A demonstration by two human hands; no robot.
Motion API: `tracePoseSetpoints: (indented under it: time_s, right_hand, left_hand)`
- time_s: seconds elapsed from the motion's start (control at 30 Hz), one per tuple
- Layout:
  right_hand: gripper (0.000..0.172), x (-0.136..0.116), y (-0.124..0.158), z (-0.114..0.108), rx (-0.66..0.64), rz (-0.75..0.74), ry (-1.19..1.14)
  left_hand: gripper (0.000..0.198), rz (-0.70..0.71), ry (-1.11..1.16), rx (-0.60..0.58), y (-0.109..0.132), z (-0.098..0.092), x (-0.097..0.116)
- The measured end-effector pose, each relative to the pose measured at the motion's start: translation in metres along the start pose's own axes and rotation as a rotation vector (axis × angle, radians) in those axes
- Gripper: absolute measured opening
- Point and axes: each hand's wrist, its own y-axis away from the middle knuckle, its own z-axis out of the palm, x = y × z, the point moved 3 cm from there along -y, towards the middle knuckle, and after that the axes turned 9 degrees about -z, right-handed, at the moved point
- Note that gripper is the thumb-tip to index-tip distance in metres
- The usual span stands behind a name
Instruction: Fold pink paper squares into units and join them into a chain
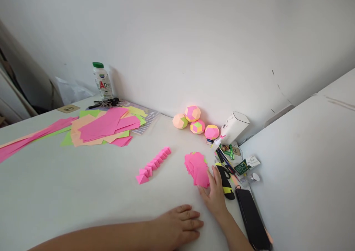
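My left hand (181, 227) lies palm down on the white table, its fingers stretched out and nothing held. At the near right edge of a loose stack of pink paper pieces (197, 168), my right hand (213, 195) rests with thumb and fingers apart, touching the papers. A few green edges peek out of that stack. Left of it, a diagonal row of folded pink paper units (154, 165) stands on the table. Close by my right fingers is a black and yellow utility knife (227, 192).
Coloured paper sheets (104, 127) and long strips (36, 134) lie at left, near keys and a white bottle (102, 81). Several paper balls (192, 113) sit by the wall. A white box (235, 127), pens, scissors and a black phone (252, 217) line the right side.
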Motion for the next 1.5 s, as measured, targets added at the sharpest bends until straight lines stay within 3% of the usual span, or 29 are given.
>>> tracePoseSetpoints:
  time_s: [0.17,0.37,0.57,0.7,0.9,1.03,1.1,1.2,1.3,1.5]
  right_hand:
    - [0.056,0.001,-0.033,0.01,-0.073,-0.014,0.052]
    - [0.056,-0.009,-0.083,0.038,-0.358,0.064,0.083]
    - [0.048,-0.026,-0.049,0.03,-0.299,0.01,0.114]
    - [0.044,-0.026,-0.024,0.015,-0.181,-0.047,0.058]
    - [0.035,-0.016,-0.023,0.014,-0.03,-0.067,-0.028]
    - [0.034,-0.008,-0.026,0.007,0.026,0.024,-0.156]
    - [0.034,-0.004,-0.027,0.003,0.033,0.116,-0.217]
    - [0.034,-0.001,-0.027,0.002,0.023,0.193,-0.254]
    - [0.038,-0.005,-0.027,0.007,-0.01,0.116,-0.215]
    - [0.042,-0.014,-0.03,0.015,-0.095,0.032,-0.06]
  left_hand:
    - [0.049,-0.005,-0.005,0.04,-0.002,0.001,-0.002]
    - [0.042,0.025,-0.012,0.084,-0.003,0.003,-0.007]
    - [0.039,0.032,-0.048,0.086,-0.003,0.004,-0.006]
    - [0.041,0.024,-0.063,0.093,-0.003,0.007,-0.006]
    - [0.041,0.021,-0.06,0.109,-0.002,0.01,-0.009]
    - [0.028,0.066,0.032,0.198,-0.005,0.016,-0.014]
    - [0.019,0.076,0.166,0.303,-0.006,0.015,-0.017]
    - [0.026,-0.075,0.399,0.399,-0.009,0.014,-0.026]
    - [0.03,-0.176,0.523,0.409,-0.009,0.012,-0.03]
    - [0.033,-0.152,0.53,0.396,-0.009,0.007,-0.023]
